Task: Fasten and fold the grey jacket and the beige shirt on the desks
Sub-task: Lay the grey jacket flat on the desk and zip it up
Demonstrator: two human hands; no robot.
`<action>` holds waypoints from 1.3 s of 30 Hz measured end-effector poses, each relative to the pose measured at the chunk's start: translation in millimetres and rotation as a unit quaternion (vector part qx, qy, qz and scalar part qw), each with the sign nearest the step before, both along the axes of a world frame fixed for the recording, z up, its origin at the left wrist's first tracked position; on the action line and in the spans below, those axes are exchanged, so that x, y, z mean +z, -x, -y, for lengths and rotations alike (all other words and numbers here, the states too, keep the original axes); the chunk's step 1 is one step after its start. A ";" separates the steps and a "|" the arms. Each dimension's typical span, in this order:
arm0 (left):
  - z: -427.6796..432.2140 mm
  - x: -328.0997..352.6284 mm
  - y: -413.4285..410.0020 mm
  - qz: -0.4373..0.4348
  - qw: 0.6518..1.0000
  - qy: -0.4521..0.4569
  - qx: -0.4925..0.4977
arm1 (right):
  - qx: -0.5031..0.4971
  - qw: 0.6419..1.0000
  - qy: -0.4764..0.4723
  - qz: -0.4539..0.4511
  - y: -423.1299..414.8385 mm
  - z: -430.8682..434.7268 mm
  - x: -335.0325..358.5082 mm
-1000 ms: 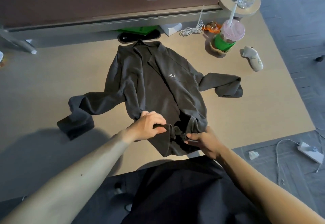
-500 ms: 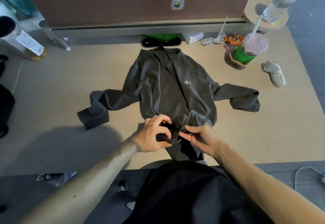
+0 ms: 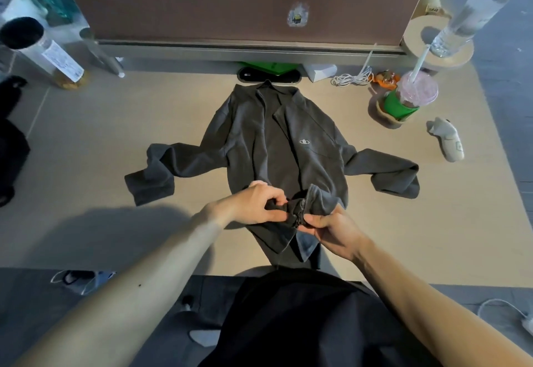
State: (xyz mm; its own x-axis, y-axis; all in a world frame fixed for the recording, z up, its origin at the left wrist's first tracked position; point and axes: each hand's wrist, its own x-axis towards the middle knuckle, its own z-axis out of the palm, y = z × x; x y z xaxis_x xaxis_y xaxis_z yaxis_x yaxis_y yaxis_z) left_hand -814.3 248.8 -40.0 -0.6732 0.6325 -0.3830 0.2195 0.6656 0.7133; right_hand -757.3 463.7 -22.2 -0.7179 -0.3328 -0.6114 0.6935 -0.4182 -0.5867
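jacket (image 3: 277, 147) flat on tabletop (image 3: 86, 141) | left hand (image 3: 256, 205) pinches hem left of zip | right hand (image 3: 331, 229) pinches hem right of zip

Grey jacket (image 3: 277, 147) flat on desk, unzipped, sleeves spread, hem bunched.

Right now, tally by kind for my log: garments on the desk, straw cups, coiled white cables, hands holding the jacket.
Garments: 1, the grey jacket
Straw cups: 1, the cup
Coiled cables: 1, the white cable
Hands holding it: 2, left hand and right hand
Total: 5
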 end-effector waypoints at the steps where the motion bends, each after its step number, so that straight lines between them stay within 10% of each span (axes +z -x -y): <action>1: -1.2 3.6 2.2 0.027 1.000 -0.005 -0.005 | 0.007 1.000 -0.004 -0.007 0.0 -3.5 -0.9; 11: -4.3 31.3 6.7 0.182 0.961 -0.179 0.107 | 0.011 1.000 -0.019 -0.021 2.2 -23.9 -4.7; 39: -4.5 39.2 26.2 0.251 0.906 -0.218 0.262 | 0.051 0.994 -0.097 -0.027 22.4 -48.3 -15.7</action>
